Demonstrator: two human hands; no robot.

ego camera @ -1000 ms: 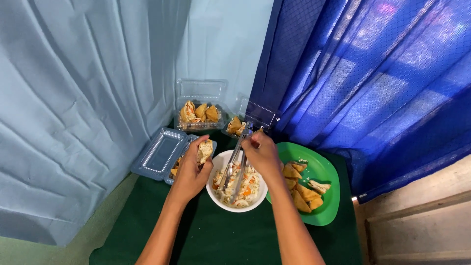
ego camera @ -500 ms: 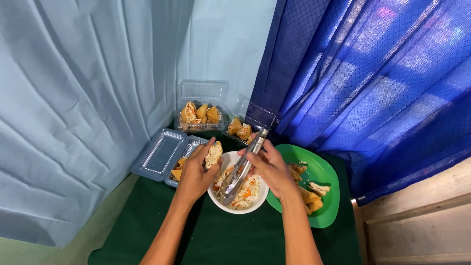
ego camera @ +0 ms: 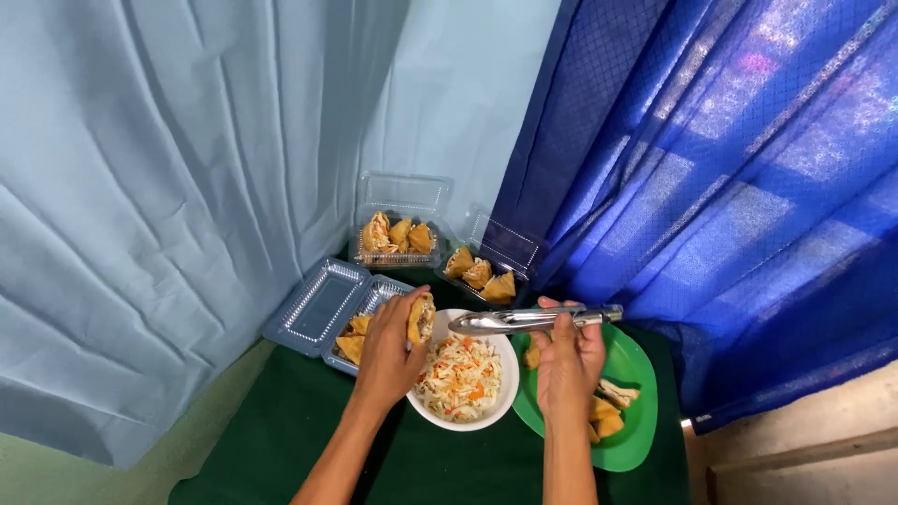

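From the head view, I am looking down at a desk (ego camera: 281, 472) covered in dark green cloth. My left hand (ego camera: 393, 351) is gripping a fried pastry (ego camera: 420, 318) at the left rim of a white bowl (ego camera: 510, 379) — the bowl is holding shredded slaw. My right hand (ego camera: 567, 360) is closing around metal tongs (ego camera: 524, 321), which are lying level over the bowl's far edge, tips pointing left and pressed together. Under that hand a green plate (ego camera: 636, 365) is carrying more pastries. To the left, an open clear tray (ego camera: 323, 304) is holding some too — two further trays (ego camera: 402, 234) are sitting far back against the pale blue curtain (ego camera: 187, 187).
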